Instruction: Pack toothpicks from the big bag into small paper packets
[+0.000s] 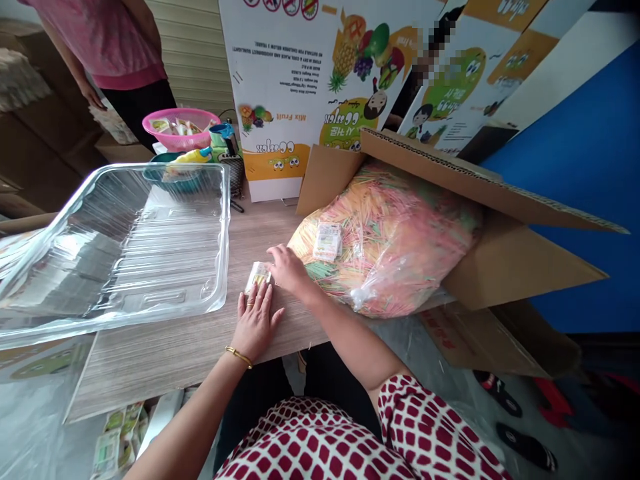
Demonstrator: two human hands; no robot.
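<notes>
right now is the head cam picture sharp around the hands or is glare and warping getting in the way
In the head view, the left hand and right hand look fairly sharp, the clear plastic tray throws bright glare, the wide lens bends the edges, and a pixelated patch blurs the top.

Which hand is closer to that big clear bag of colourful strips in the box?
The right hand is closer, right at the edge of the bag. The left hand lies farther off on the wooden table, by a small packet.

A wood-grain tabletop (pixel 165 367) bearing a clear plastic tray (pixel 125 247), a small packet (pixel 258 277) and an open cardboard carton (pixel 520 267)
</notes>
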